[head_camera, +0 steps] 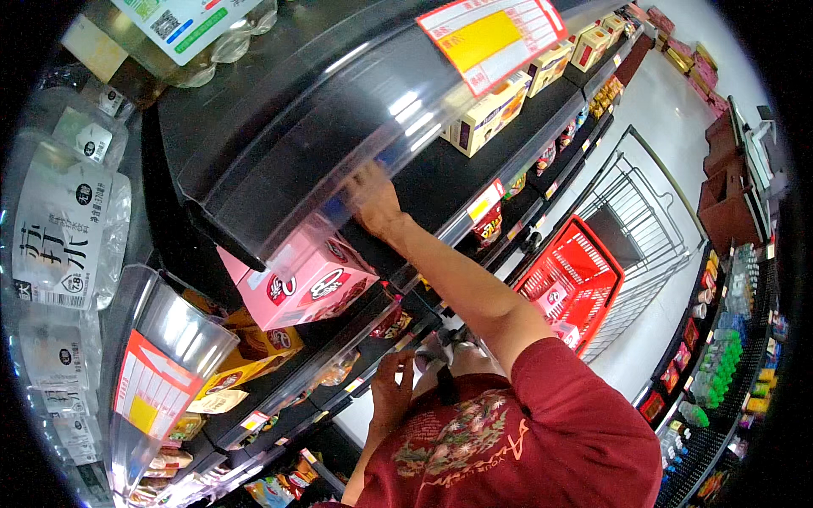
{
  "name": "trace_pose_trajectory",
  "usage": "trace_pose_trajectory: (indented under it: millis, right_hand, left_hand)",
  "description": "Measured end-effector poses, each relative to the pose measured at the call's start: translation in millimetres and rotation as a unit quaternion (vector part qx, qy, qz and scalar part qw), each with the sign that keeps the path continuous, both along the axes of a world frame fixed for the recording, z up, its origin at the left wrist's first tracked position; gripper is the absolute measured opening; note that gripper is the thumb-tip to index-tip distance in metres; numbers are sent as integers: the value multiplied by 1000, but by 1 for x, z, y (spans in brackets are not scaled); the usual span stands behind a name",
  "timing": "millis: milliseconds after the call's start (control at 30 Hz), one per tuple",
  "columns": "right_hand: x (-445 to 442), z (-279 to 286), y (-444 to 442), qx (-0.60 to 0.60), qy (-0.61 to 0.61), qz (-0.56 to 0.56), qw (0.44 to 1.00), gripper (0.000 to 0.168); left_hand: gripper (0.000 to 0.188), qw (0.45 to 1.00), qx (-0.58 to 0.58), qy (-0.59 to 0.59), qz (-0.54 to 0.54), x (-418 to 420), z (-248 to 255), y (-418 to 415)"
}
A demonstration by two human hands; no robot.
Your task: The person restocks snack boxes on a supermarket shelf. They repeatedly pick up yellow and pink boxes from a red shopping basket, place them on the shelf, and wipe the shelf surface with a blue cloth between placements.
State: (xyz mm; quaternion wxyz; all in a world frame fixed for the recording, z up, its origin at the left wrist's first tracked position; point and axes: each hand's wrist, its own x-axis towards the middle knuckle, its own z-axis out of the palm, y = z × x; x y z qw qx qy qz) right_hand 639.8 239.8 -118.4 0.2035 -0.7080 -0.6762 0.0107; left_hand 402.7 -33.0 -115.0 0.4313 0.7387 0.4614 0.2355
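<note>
My right hand (371, 197) reaches into the black shelf, seen through the clear plastic edge strip (305, 209). Blue patches show on both sides of its fingers; blur and the strip hide whether it grips anything. A pink snack box (317, 289) stands on the same shelf, just below and to the left of that hand in the picture. Cream-coloured boxes (489, 117) line the shelf farther along. My left hand (390, 381) is raised in front of my dark red T-shirt, its fingers loosely bent and partly apart, with nothing visible in it.
A red basket (603, 254) holding pink boxes sits by a wire shopping cart (660, 216) in the aisle. Plastic bottles (57, 216) fill the left side. Yellow packages (254, 343) lie below the pink box. Price cards (492, 44) hang on the shelf edge. Another stocked shelf (718, 394) runs along the right.
</note>
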Motion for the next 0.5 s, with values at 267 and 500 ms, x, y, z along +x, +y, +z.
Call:
trace_pose_trajectory:
  millis: [267, 500]
  right_hand:
    - [44, 13, -51, 131, 8, 9, 991, 22]
    - [45, 55, -16, 329, 396, -89, 853, 22]
  left_hand:
    - [16, 997, 56, 1, -56, 7, 7, 6]
    - [15, 998, 27, 31, -40, -6, 1, 2]
